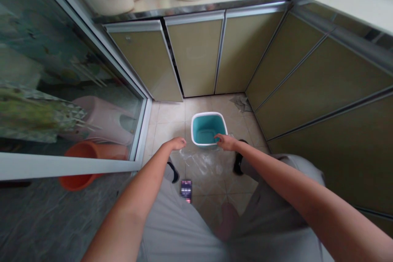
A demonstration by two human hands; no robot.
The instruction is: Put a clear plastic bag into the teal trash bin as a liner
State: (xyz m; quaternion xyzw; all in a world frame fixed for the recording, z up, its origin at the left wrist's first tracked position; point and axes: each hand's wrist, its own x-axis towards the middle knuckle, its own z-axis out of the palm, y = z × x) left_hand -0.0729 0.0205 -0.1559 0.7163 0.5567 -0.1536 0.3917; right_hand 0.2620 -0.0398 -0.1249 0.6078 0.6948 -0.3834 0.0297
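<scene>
A teal plastic bin (206,125) with a white rim stands upright on the tiled floor, its inside facing me. My right hand (226,142) is at the bin's near right corner, fingers over the rim and closed on it. Left of the bin, apart from its rim, my left hand (177,143) is closed with the fingers curled in; whether anything is in it is hidden. Shiny, whitish streaks (201,161) spread over the floor just in front of the bin, between my hands; I cannot tell whether they are clear plastic film or wet tile.
Cabinets (195,55) run behind and to the right, one left door (147,59) slightly ajar. A grey cloth-like piece (241,103) lies in the corner. On the floor between my feet is a blurred dark packet (186,190). A glass door (92,69) borders the left, an orange bucket (81,151) beyond it.
</scene>
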